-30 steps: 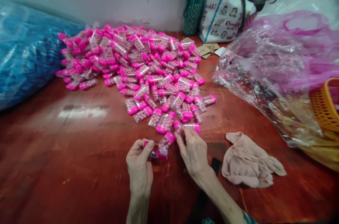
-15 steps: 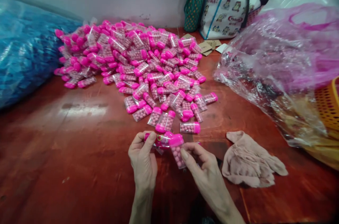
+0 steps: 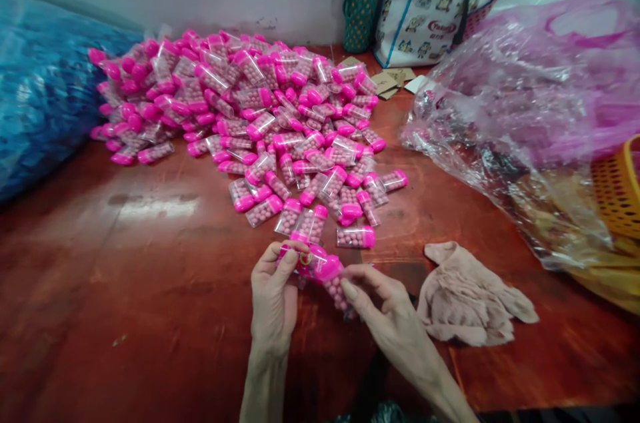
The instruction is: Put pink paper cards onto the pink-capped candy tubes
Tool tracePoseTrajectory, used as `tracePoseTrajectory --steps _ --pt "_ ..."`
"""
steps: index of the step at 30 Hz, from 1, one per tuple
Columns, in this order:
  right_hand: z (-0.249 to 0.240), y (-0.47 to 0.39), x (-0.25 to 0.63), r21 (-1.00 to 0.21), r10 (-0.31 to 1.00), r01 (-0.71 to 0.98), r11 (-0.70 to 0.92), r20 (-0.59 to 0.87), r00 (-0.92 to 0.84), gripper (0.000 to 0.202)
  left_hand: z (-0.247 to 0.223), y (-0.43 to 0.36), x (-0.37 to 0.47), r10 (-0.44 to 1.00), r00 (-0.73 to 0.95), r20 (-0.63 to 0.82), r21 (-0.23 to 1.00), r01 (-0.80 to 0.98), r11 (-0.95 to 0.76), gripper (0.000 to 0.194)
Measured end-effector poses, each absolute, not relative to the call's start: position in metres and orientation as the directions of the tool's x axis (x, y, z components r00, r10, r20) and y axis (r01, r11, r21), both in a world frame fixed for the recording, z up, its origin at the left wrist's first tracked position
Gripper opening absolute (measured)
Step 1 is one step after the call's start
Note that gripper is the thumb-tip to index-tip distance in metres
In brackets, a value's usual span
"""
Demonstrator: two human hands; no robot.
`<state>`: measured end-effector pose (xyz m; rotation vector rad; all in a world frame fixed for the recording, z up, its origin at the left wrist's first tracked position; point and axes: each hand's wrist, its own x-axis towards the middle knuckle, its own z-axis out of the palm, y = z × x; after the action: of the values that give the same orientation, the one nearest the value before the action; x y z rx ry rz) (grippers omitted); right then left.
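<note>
My left hand (image 3: 275, 293) is closed, its thumb and fingers pinching a glossy pink printed piece (image 3: 306, 262) with a small green-yellow mark; its exact kind is unclear. In my right hand (image 3: 390, 306) is a small clear candy bottle (image 3: 337, 291) with a pink cap and pink balls inside, gripped between thumb and fingers. The bottle's cap end meets the printed piece, and its lower end is blurred. Just beyond both hands lies a large heap of similar pink-capped candy bottles (image 3: 250, 103).
A crumpled beige cloth (image 3: 473, 296) lies right of my right hand on the red-brown table (image 3: 150, 316). Clear and pink plastic bags (image 3: 500, 110) and a yellow basket (image 3: 617, 196) stand at right. A blue sack (image 3: 45, 96) is at left; a white tote bag (image 3: 425, 16) and cardboard pieces (image 3: 387, 83) are behind.
The candy bottle in my right hand has tilted and its cap has come closer against the printed piece. The whole view has shifted slightly.
</note>
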<state>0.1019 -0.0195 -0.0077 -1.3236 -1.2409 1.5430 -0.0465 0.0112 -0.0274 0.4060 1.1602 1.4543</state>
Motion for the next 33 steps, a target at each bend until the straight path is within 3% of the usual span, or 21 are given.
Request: tracePoseTrajectory --steps 3,6,11,17,23,28,33 --pt "-0.015 -0.021 0.101 -0.956 0.937 0.021 -0.294 -0.293 -0.193 0.018 -0.028 0.010 -0.045 0.908 -0.254 -0.334 0.825 -0.544 0.152 0.008" --pt "-0.019 -0.024 0.099 -0.964 0.958 0.154 -0.216 -0.240 -0.157 0.017 -0.028 0.011 -0.042 0.901 -0.260 -0.346 0.816 -0.558 0.152 0.012" --pt "-0.020 -0.024 0.090 -0.936 0.996 0.351 -0.012 -0.042 -0.078 0.016 -0.030 0.015 -0.032 0.879 -0.291 -0.379 0.757 -0.644 0.113 0.030" --pt "-0.022 -0.030 0.083 -0.884 0.980 0.424 0.195 0.188 -0.058 0.024 -0.028 0.013 -0.021 0.863 -0.253 -0.437 0.697 -0.702 0.147 0.026" --pt "-0.030 -0.033 0.083 -0.706 0.896 0.617 0.348 0.444 0.003 0.032 -0.023 0.007 -0.020 0.877 -0.180 -0.446 0.685 -0.699 0.205 0.024" --pt "-0.030 -0.033 0.082 -0.739 0.898 0.566 0.364 0.440 -0.002 0.033 -0.026 0.008 -0.021 0.857 -0.121 -0.500 0.633 -0.727 0.267 0.021" --pt "-0.024 -0.032 0.082 -0.922 0.986 0.361 0.139 0.162 0.032 0.021 -0.034 0.007 -0.023 0.885 -0.043 -0.464 0.596 -0.754 0.276 0.019"
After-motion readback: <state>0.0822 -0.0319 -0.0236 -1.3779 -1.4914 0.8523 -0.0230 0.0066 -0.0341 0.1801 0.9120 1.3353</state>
